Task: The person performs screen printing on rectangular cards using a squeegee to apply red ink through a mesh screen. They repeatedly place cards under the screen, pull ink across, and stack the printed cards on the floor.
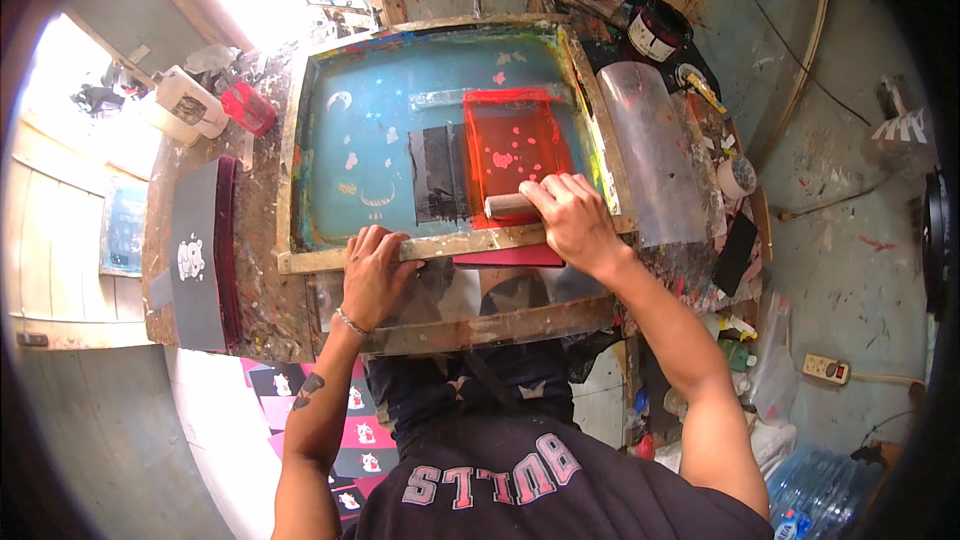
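Note:
A wood-framed printing screen [460,242] with teal mesh lies on the worktable. My left hand [374,265] grips the front bar of this frame, fingers over the top and thumb along the near side. In my right hand [575,215] is a squeegee [510,205], its end sticking out left of my fingers. It stands at the near end of a red ink patch [520,140] that has pale heart and dot shapes. Black tape [438,175] covers the mesh left of the ink. A magenta sheet [508,258] peeks out under the front bar.
Dark printed sheets [195,250] are stacked at the table's left. Behind them stand a white jug [185,105] and a red container [248,108]. A clear curved sheet [650,150] and an ink tub [657,32] are at right. Printed cards [365,430] lie below left.

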Demonstrator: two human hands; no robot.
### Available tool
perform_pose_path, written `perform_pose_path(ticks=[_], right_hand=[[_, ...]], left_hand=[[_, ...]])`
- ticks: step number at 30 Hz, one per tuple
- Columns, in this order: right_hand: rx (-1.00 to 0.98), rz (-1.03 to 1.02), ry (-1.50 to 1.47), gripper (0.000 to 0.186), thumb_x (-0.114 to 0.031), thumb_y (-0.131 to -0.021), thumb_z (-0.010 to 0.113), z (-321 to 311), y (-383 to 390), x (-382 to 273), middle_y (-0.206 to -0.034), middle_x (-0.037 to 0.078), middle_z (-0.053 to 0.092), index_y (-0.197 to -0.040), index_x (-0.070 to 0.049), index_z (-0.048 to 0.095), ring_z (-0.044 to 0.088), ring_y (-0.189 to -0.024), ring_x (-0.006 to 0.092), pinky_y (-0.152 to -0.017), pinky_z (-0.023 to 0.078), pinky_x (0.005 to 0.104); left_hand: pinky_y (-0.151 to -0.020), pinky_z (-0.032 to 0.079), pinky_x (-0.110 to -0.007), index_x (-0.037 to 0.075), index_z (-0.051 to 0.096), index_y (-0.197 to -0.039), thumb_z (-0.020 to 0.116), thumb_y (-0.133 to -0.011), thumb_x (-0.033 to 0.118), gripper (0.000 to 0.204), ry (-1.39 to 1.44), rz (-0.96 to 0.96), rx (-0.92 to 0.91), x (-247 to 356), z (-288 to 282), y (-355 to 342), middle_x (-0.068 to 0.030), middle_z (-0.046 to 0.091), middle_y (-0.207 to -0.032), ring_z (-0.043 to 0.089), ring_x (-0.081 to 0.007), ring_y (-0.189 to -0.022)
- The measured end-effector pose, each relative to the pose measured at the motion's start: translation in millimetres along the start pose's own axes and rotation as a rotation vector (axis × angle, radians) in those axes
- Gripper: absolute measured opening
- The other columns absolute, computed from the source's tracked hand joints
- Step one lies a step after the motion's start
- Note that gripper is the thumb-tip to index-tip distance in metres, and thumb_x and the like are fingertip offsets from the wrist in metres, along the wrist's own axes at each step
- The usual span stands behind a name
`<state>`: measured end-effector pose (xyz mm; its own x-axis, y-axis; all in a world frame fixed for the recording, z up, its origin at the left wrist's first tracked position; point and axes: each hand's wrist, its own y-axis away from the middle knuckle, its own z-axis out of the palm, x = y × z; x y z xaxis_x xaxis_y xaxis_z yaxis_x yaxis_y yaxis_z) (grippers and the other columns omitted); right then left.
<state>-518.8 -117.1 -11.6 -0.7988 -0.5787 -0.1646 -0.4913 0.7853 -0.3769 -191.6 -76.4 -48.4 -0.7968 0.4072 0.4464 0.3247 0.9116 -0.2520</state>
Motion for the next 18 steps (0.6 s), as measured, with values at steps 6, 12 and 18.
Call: perform_pose_path(ticks=[6, 12, 18], right_hand=[[0.158, -0.089, 0.171, 0.036, -0.033, -0.089, 0.068, -26.9, -1.3, -18.9, -0.099, 0.014, 0.062, -0.109, -0.003, 0.066, 0.064, -0.094, 0.0312, -0.083, 0.051, 0.0450], [0.420, -0.081, 0.263, 0.052, -0.059, -0.088, 0.069, -114.5, -105.8, 12.9, -0.078, 0.011, 0.063, -0.097, -0.007, 0.069, 0.065, -0.070, 0.0352, -0.069, 0.053, 0.0507], [0.367, 0.069, 0.143, 0.055, -0.054, -0.088, 0.068, -182.3, -181.8, 4.1, -0.073, 0.026, 0.068, -0.075, -0.001, 0.070, 0.069, -0.072, 0.0455, -0.070, 0.054, 0.0522]], left_hand=[[-0.089, 0.047, -0.043, 0.003, 0.073, -0.109, 0.087, -0.077, 0.028, 0.043, 0.015, 0.044, -0.011, 2.0, -56.6, -23.0, -0.0110, 0.064, -0.102, 0.060, -0.0314, -0.098], [-0.074, 0.052, -0.033, 0.002, 0.073, -0.111, 0.094, -0.070, 0.019, 0.048, 0.043, 0.106, 0.452, 50.7, -156.7, -109.1, -0.0101, 0.071, -0.097, 0.067, -0.0222, -0.081], [-0.110, 0.038, -0.052, 0.010, 0.067, -0.124, 0.077, -0.089, 0.033, 0.043, 0.093, 0.223, 0.124, 73.9, -12.2, -63.7, -0.0145, 0.056, -0.135, 0.051, -0.0347, -0.128]])
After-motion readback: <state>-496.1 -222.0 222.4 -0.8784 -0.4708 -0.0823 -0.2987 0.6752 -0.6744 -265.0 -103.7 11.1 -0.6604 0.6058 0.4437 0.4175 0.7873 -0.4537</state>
